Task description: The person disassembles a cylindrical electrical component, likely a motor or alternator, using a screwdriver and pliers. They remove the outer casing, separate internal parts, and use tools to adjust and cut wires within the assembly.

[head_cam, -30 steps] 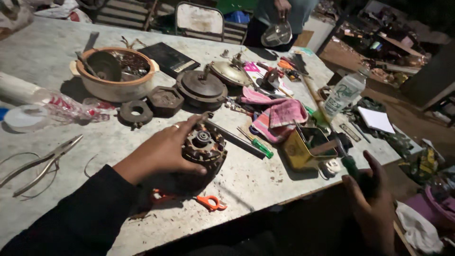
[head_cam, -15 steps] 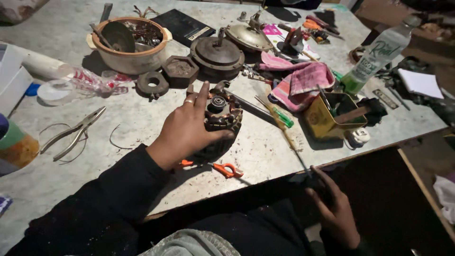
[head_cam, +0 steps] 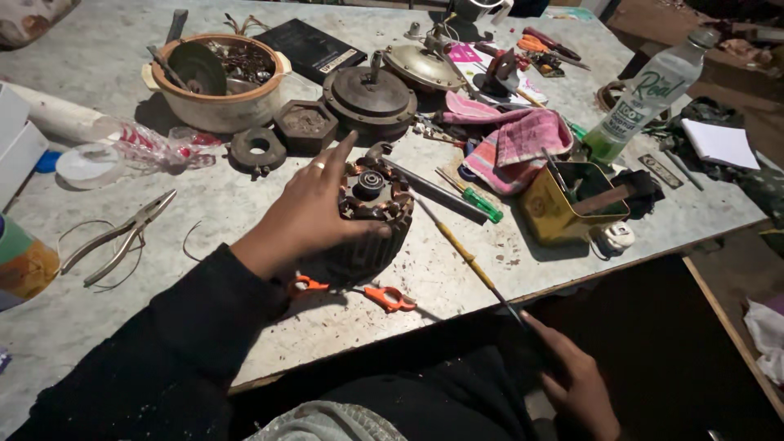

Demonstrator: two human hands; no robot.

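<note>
A grey, scuffed desk point(head_cam: 245, 327) carries a crowd of things. Far left sits a cream bowl point(head_cam: 214, 80) of metal scraps, with a round metal cover point(head_cam: 369, 95) to its right. Pliers point(head_cam: 118, 237) lie at the left. Near the middle a motor core point(head_cam: 371, 220) rests above orange-handled cutters point(head_cam: 388, 297) — to the right, a pink cloth point(head_cam: 514, 143), a yellow tin point(head_cam: 567, 204) and a plastic bottle point(head_cam: 645, 102).

On the counter point(head_cam: 98, 327) there were one motor stator point(head_cam: 371, 220), one cream bowl point(head_cam: 214, 82), two round metal covers point(head_cam: 369, 94) point(head_cam: 425, 65), one hexagonal block point(head_cam: 305, 125), one dark ring point(head_cam: 258, 149), one pair of pliers point(head_cam: 118, 237), one plastic bottle point(head_cam: 645, 98), one yellow tin point(head_cam: 563, 204), one pink cloth point(head_cam: 514, 139) and two screwdrivers point(head_cam: 469, 200) point(head_cam: 465, 253).
</note>
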